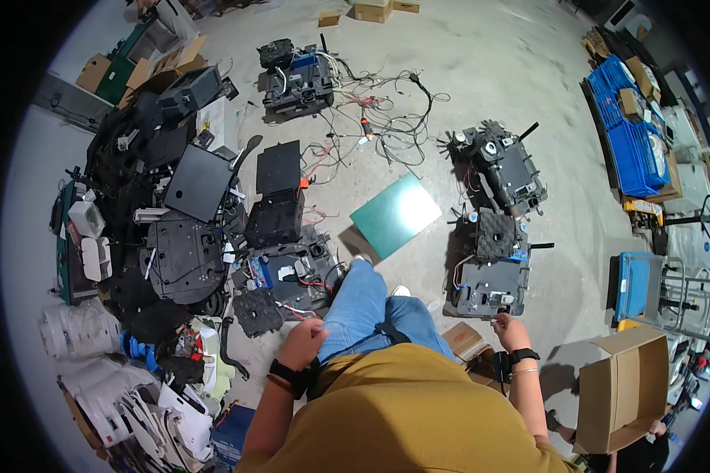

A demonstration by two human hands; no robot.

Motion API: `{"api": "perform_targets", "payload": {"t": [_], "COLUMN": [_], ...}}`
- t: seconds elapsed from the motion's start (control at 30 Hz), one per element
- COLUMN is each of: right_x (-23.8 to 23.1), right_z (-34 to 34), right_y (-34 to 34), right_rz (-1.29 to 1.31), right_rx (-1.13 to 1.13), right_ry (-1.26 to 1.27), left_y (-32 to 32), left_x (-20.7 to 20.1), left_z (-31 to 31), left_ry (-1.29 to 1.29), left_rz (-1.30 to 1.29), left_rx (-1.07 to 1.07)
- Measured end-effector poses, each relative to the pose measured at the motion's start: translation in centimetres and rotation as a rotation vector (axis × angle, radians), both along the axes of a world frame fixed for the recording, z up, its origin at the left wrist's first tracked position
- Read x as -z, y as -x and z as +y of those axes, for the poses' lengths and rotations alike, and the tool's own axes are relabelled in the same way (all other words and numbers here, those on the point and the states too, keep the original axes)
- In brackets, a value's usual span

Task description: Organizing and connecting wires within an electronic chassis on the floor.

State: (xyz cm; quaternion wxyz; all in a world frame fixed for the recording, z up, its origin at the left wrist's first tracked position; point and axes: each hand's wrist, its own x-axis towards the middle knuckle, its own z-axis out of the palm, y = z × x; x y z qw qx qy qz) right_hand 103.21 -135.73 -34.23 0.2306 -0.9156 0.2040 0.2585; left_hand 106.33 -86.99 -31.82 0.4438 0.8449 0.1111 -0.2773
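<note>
"Since the hands hang apart, which thing sits nearest each?"

"By the right hand (511,333) it's the right chassis (489,288), a dark grey unit on the floor to the right of the legs. The fingertips come just short of its near edge, or touch it; I can't tell which."

"Is that hand gripping something?"

"Its fingers are drawn together at the tips. Whether they pinch anything small, I can't tell."

"And the left?"

"The left hand (304,342) is loosely curled beside the thigh, its palm hidden, so I can't say if it holds anything. Nearest is the left chassis (298,272), with red and white wires and a black foam block (258,313) at its near side."

"What's on the right one?"

"Another foam block (497,234) stands at its far end, and beyond that is a second unit (521,175) with a black rod."

"Between the two sides?"

"A green panel (396,215), set askew and shining under the light. Past it, loose cables (386,118) tangle on the floor."

"Further out?"

"Blue crates (619,142) to the far right, an open carton (625,386) at lower right, and a black panel (200,183) on the heap at left."
</note>
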Motion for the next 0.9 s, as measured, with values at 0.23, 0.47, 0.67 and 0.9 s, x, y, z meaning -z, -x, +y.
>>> {"api": "perform_targets", "payload": {"t": [0.23,0.47,0.67,0.9], "right_x": [-1.3,-2.3,-8.5,-13.0], "right_z": [0.8,4.2,8.3,8.8], "right_y": [-8.2,-19.8,-30.5,-32.7], "right_rz": [-0.001,-0.078,-0.206,-0.198], "right_rx": [0.023,-0.131,-0.030,-0.014], "right_ry": [-0.065,0.015,0.115,0.189], "left_y": [-7.7,-15.3,-20.7,-26.4], "left_x": [1.7,2.9,0.1,1.2], "left_z": [0.1,6.6,13.9,18.6], "left_ry": [0.097,0.097,0.037,0.047], "left_rz": [-0.123,-0.119,-0.178,-0.094], "left_rx": [0.026,-0.094,-0.130,-0.205]}}
